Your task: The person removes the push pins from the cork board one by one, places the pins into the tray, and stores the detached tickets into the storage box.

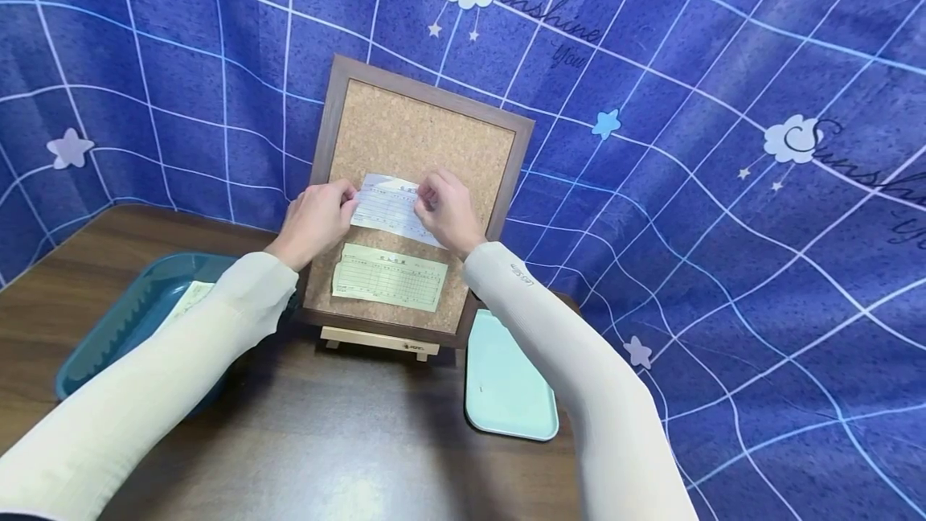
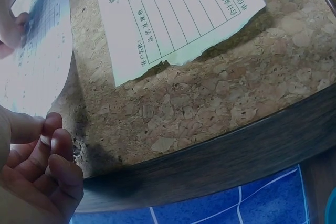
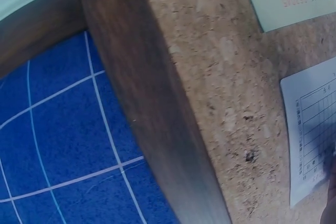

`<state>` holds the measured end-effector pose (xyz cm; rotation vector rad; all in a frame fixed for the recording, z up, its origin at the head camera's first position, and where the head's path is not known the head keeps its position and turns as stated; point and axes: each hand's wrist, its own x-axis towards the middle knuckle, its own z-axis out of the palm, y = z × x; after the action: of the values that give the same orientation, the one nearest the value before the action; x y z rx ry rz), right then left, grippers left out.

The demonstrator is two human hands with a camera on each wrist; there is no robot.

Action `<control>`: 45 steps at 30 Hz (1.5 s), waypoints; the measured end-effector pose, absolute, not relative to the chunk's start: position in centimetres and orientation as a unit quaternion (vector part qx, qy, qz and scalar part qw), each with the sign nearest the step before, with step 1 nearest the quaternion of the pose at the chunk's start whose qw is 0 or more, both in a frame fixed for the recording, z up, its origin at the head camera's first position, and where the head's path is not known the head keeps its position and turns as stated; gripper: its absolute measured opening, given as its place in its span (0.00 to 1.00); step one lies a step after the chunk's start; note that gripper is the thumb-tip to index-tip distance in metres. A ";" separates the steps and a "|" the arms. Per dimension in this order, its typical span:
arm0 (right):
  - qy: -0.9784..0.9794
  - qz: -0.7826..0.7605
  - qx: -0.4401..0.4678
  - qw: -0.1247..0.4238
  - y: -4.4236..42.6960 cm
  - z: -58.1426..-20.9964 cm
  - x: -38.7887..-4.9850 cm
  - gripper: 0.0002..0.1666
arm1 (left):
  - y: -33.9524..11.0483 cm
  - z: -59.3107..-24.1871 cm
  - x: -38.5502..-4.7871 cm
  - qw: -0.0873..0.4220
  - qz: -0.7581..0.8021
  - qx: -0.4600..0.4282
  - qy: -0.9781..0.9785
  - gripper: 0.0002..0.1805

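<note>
A white printed slip [image 1: 391, 206] lies against the cork board [image 1: 427, 131], above a pale green slip [image 1: 389, 278] on the same board. My left hand [image 1: 316, 218] pinches the white slip's left edge between thumb and fingertip, as the left wrist view shows with the hand [image 2: 39, 161] at the slip's corner. My right hand [image 1: 450, 211] is at the slip's right part with curled fingers; its fingertips are on the paper. In the right wrist view the white slip [image 3: 310, 124] shows its corner, and only a dark bit of the hand appears at the edge.
The framed board leans on a small wooden easel [image 1: 379, 341] on the brown table [image 1: 325, 441]. At the left is a dark teal tray [image 1: 94, 344] holding pale green paper [image 1: 190, 297]. A mint tray [image 1: 510, 380] with a tiny item stands at the right. Blue curtain hangs behind.
</note>
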<state>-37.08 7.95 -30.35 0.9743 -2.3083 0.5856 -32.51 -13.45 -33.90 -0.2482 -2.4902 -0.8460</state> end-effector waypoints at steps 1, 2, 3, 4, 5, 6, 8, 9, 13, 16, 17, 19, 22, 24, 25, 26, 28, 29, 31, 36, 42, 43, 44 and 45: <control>-0.861 0.217 0.366 0.280 8.1 -30.3 -37.0 0.05 | -13.5 -33.9 -32.5 0.248 -0.310 -0.091 -0.913 0.09; -0.860 0.217 0.368 0.278 8.1 -30.3 -36.9 0.05 | -13.5 -33.9 -32.5 0.248 -0.310 -0.091 -0.913 0.09; -0.860 0.216 0.370 0.276 8.2 -30.3 -36.7 0.05 | -13.6 -33.9 -32.5 0.248 -0.310 -0.091 -0.913 0.09; -0.861 0.215 0.371 0.275 8.3 -30.4 -36.6 0.05 | -13.6 -33.9 -32.6 0.249 -0.309 -0.090 -0.913 0.09; -0.862 0.211 0.371 0.273 8.3 -30.4 -36.5 0.05 | -13.7 -33.9 -32.5 0.250 -0.309 -0.090 -0.913 0.09; -0.863 0.210 0.372 0.271 8.4 -30.4 -36.4 0.04 | -13.7 -33.9 -32.5 0.251 -0.310 -0.090 -0.913 0.09; -0.863 0.203 0.373 0.272 8.5 -30.5 -36.3 0.04 | -13.9 -33.9 -32.5 0.256 -0.311 -0.090 -0.911 0.09; -0.863 0.201 0.374 0.273 8.5 -30.6 -36.3 0.04 | -14.0 -33.9 -32.5 0.259 -0.311 -0.089 -0.910 0.08; -0.859 0.197 0.380 0.281 8.8 -30.8 -36.3 0.05 | -14.4 -33.8 -32.4 0.271 -0.314 -0.091 -0.905 0.08; -0.859 0.193 0.381 0.282 9.0 -30.9 -36.3 0.05 | -14.9 -33.8 -32.2 0.276 -0.313 -0.088 -0.904 0.08; -0.861 0.190 0.379 0.281 9.1 -30.9 -36.2 0.05 | -15.0 -33.8 -32.2 0.278 -0.314 -0.086 -0.904 0.08; -0.865 0.186 0.374 0.277 9.4 -31.0 -36.1 0.04 | -15.4 -33.9 -32.2 0.280 -0.315 -0.082 -0.903 0.09; -0.873 0.183 0.364 0.269 9.9 -31.1 -36.0 0.03 | -15.7 -33.7 -32.2 0.279 -0.317 -0.077 -0.903 0.09; -0.876 0.182 0.360 0.266 10.2 -31.2 -36.0 0.03 | -15.8 -33.7 -32.2 0.276 -0.316 -0.074 -0.904 0.09; -0.876 0.182 0.360 0.266 10.3 -31.3 -36.0 0.03 | -15.9 -33.6 -32.2 0.274 -0.316 -0.073 -0.905 0.10; -0.876 0.182 0.360 0.266 10.4 -31.3 -36.0 0.03 | -15.9 -33.6 -32.2 0.272 -0.317 -0.072 -0.906 0.10; -0.872 0.182 0.365 0.270 10.7 -31.4 -36.0 0.04 | -16.1 -33.5 -32.2 0.271 -0.316 -0.070 -0.907 0.10; -0.871 0.182 0.366 0.271 10.8 -31.4 -36.0 0.04 | -16.2 -33.5 -32.1 0.271 -0.317 -0.070 -0.906 0.10; -0.868 0.185 0.369 0.274 11.0 -31.5 -36.0 0.05 | -16.4 -33.4 -32.1 0.274 -0.319 -0.068 -0.905 0.10; -0.865 0.207 0.365 0.277 11.8 -31.5 -36.1 0.06 | -16.8 -33.3 -32.0 0.280 -0.321 -0.058 -0.903 0.10; -0.868 0.200 0.352 0.289 12.9 -31.6 -36.2 0.05 | -17.4 -33.3 -31.9 0.288 -0.330 -0.051 -0.897 0.10; -0.866 0.199 0.353 0.291 13.1 -31.6 -36.2 0.05 | -17.5 -33.2 -31.9 0.292 -0.331 -0.051 -0.896 0.09; -0.864 0.199 0.356 0.294 13.2 -31.6 -36.2 0.05 | -17.5 -33.3 -31.8 0.295 -0.331 -0.052 -0.895 0.09; -0.863 0.198 0.358 0.296 13.4 -31.7 -36.2 0.05 | -17.6 -33.3 -31.7 0.298 -0.330 -0.054 -0.894 0.09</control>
<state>-36.18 13.39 -31.71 0.9526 -2.2953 0.5258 -31.75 -17.61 -33.28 -0.1442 -2.3751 -0.8770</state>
